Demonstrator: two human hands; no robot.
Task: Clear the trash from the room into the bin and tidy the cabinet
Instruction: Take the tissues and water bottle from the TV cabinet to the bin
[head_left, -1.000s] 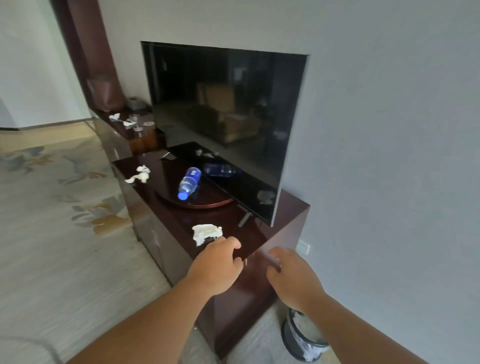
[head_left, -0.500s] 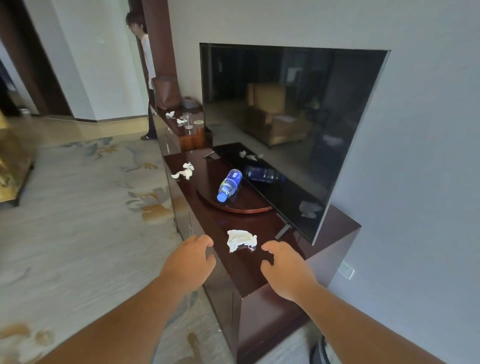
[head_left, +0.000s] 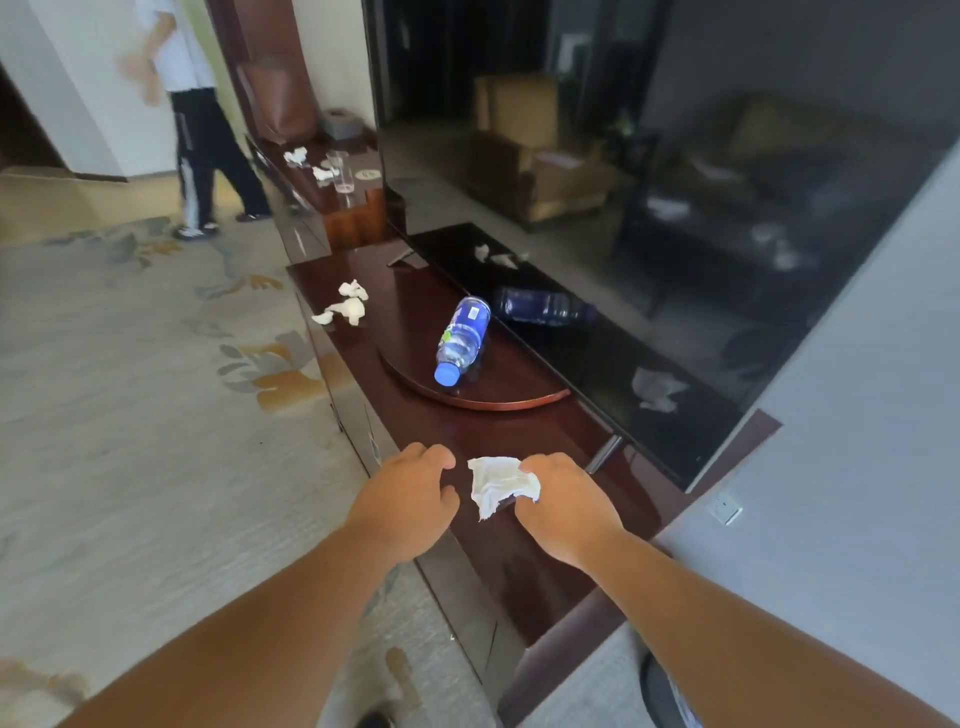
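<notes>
My right hand (head_left: 563, 504) pinches a crumpled white tissue (head_left: 497, 483) just above the near end of the dark wooden cabinet (head_left: 530, 566). My left hand (head_left: 410, 499) hovers beside it at the cabinet's front edge, fingers curled, holding nothing. A blue-capped plastic water bottle (head_left: 462, 338) lies on its side on a round wooden tray (head_left: 498, 395). More crumpled tissue (head_left: 345, 306) lies further along the cabinet top. The black bin (head_left: 662, 696) shows only as a rim at the bottom right, below my right forearm.
A large dark TV (head_left: 623, 208) stands along the back of the cabinet. A lower sideboard (head_left: 343, 202) beyond holds tissues, a glass and a tissue box. Another person (head_left: 197, 124) walks on the patterned carpet (head_left: 130, 389) at the far left. A wall socket (head_left: 724, 508) is on the right.
My right hand has closed on the tissue and lifted its edge off the cabinet. My view has moved closer and left. The other person has stepped further into the room.
</notes>
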